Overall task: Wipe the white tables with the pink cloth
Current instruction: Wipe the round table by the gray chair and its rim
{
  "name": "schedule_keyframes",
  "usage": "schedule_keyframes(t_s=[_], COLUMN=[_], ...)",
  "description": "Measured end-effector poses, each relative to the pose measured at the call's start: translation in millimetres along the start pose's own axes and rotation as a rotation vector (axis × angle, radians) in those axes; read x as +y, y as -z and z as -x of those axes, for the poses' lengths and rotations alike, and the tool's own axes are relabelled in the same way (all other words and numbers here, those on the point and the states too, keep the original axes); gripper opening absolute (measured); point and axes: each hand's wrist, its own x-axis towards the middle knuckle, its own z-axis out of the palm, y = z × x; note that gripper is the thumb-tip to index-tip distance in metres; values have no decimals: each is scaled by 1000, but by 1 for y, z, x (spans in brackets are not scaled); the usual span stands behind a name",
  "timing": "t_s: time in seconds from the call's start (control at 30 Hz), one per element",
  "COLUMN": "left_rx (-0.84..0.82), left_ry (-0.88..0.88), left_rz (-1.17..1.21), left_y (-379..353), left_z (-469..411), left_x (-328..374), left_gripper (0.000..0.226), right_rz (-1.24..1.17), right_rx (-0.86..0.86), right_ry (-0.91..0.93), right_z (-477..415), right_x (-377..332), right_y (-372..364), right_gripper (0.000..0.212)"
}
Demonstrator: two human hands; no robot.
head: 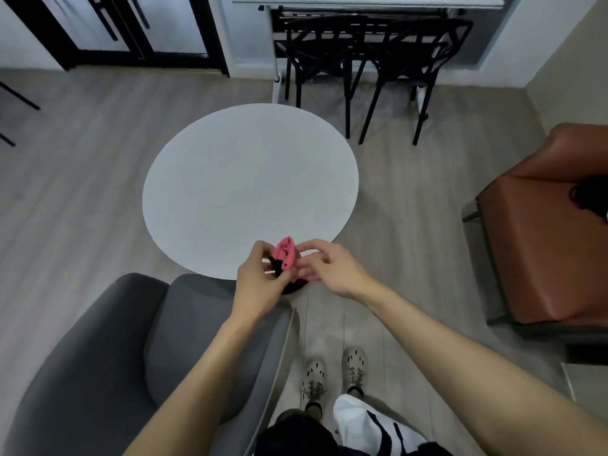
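A round white table (250, 189) stands in front of me with a bare top. Over its near edge I hold a bunched pink cloth (287, 256) with both hands. My left hand (260, 284) grips the cloth from the left and below. From the right, my right hand (332, 266) pinches it with the fingertips. A dark bit shows under the cloth between my hands; I cannot tell what it is.
A grey armchair (138, 357) sits at the near left, touching the table's near edge. A brown leather seat (539, 245) stands at the right. Black chairs (371, 60) are tucked under a long white table (368, 0) at the back. My feet (332, 373) are on the wood floor.
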Motion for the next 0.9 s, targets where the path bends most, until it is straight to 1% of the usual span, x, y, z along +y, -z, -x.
schedule_keyframes(t_s=[0.03, 0.1, 0.13, 0.17, 0.2, 0.23, 0.27, 0.3, 0.37, 0.4, 0.43, 0.5, 0.6, 0.67, 0.7, 0.77, 0.8, 0.83, 0.9], left_rx=[30, 30, 22, 17, 14, 10, 11, 22, 68, 81, 78, 33, -64, -122, -150, -234, -295, -359, -456], left_ry=[35, 113, 143, 171, 198, 220, 237, 259, 336, 383, 426, 480, 489, 491, 485, 399, 327, 253, 157], left_rz=[13, 91, 158, 238, 316, 381, 428, 462, 523, 544, 550, 525, 438, 297, 153, -325, -574, -776, -1046], left_y=[1, 2, 1, 0, -2, -4, -5, -9, -15, -18, -21, -28, -37, -44, -46, -45, -42, -39, -34], left_z=[-4, -13, -16, -20, -24, -26, -29, -33, -41, -45, -48, -53, -59, -66, -71, -81, -87, -93, -109], left_x=[1, 5, 8, 12, 15, 17, 18, 18, 17, 16, 15, 13, 10, 8, 6, -5, -14, -23, -40], left_gripper=[27, 18, 16, 15, 15, 16, 18, 21, 23, 23, 25, 32, 39, 40, 38, 35, 39, 49, 78], right_rz=[21, 120, 188, 225, 197, 115, 15, -61, -88, -84, -73, -55, -88, -81, -75, -59, -28, 14, 49], right_rx=[-7, 123, 181, 176, 120, 51, -8, -38, -33, -18, 3, 44, 73, 93, 107, 136, 146, 161, 225], right_ry=[17, 51, 54, 30, -25, -80, -107, -104, -63, -42, -30, -19, -99, -147, -166, -226, -268, -315, -400], right_z=[-2, -9, -13, -15, -16, -18, -20, -23, -27, -27, -28, -30, -40, -49, -53, -56, -57, -57, -57], right_x=[2, 12, 17, 19, 21, 23, 26, 29, 32, 32, 32, 32, 38, 47, 55, 76, 88, 102, 131], right_y=[3, 13, 19, 25, 31, 33, 34, 36, 37, 38, 39, 44, 49, 48, 47, 44, 42, 41, 40], right_gripper=[33, 25, 29, 43, 57, 64, 61, 52, 32, 27, 26, 32, 40, 37, 34, 32, 34, 36, 38])
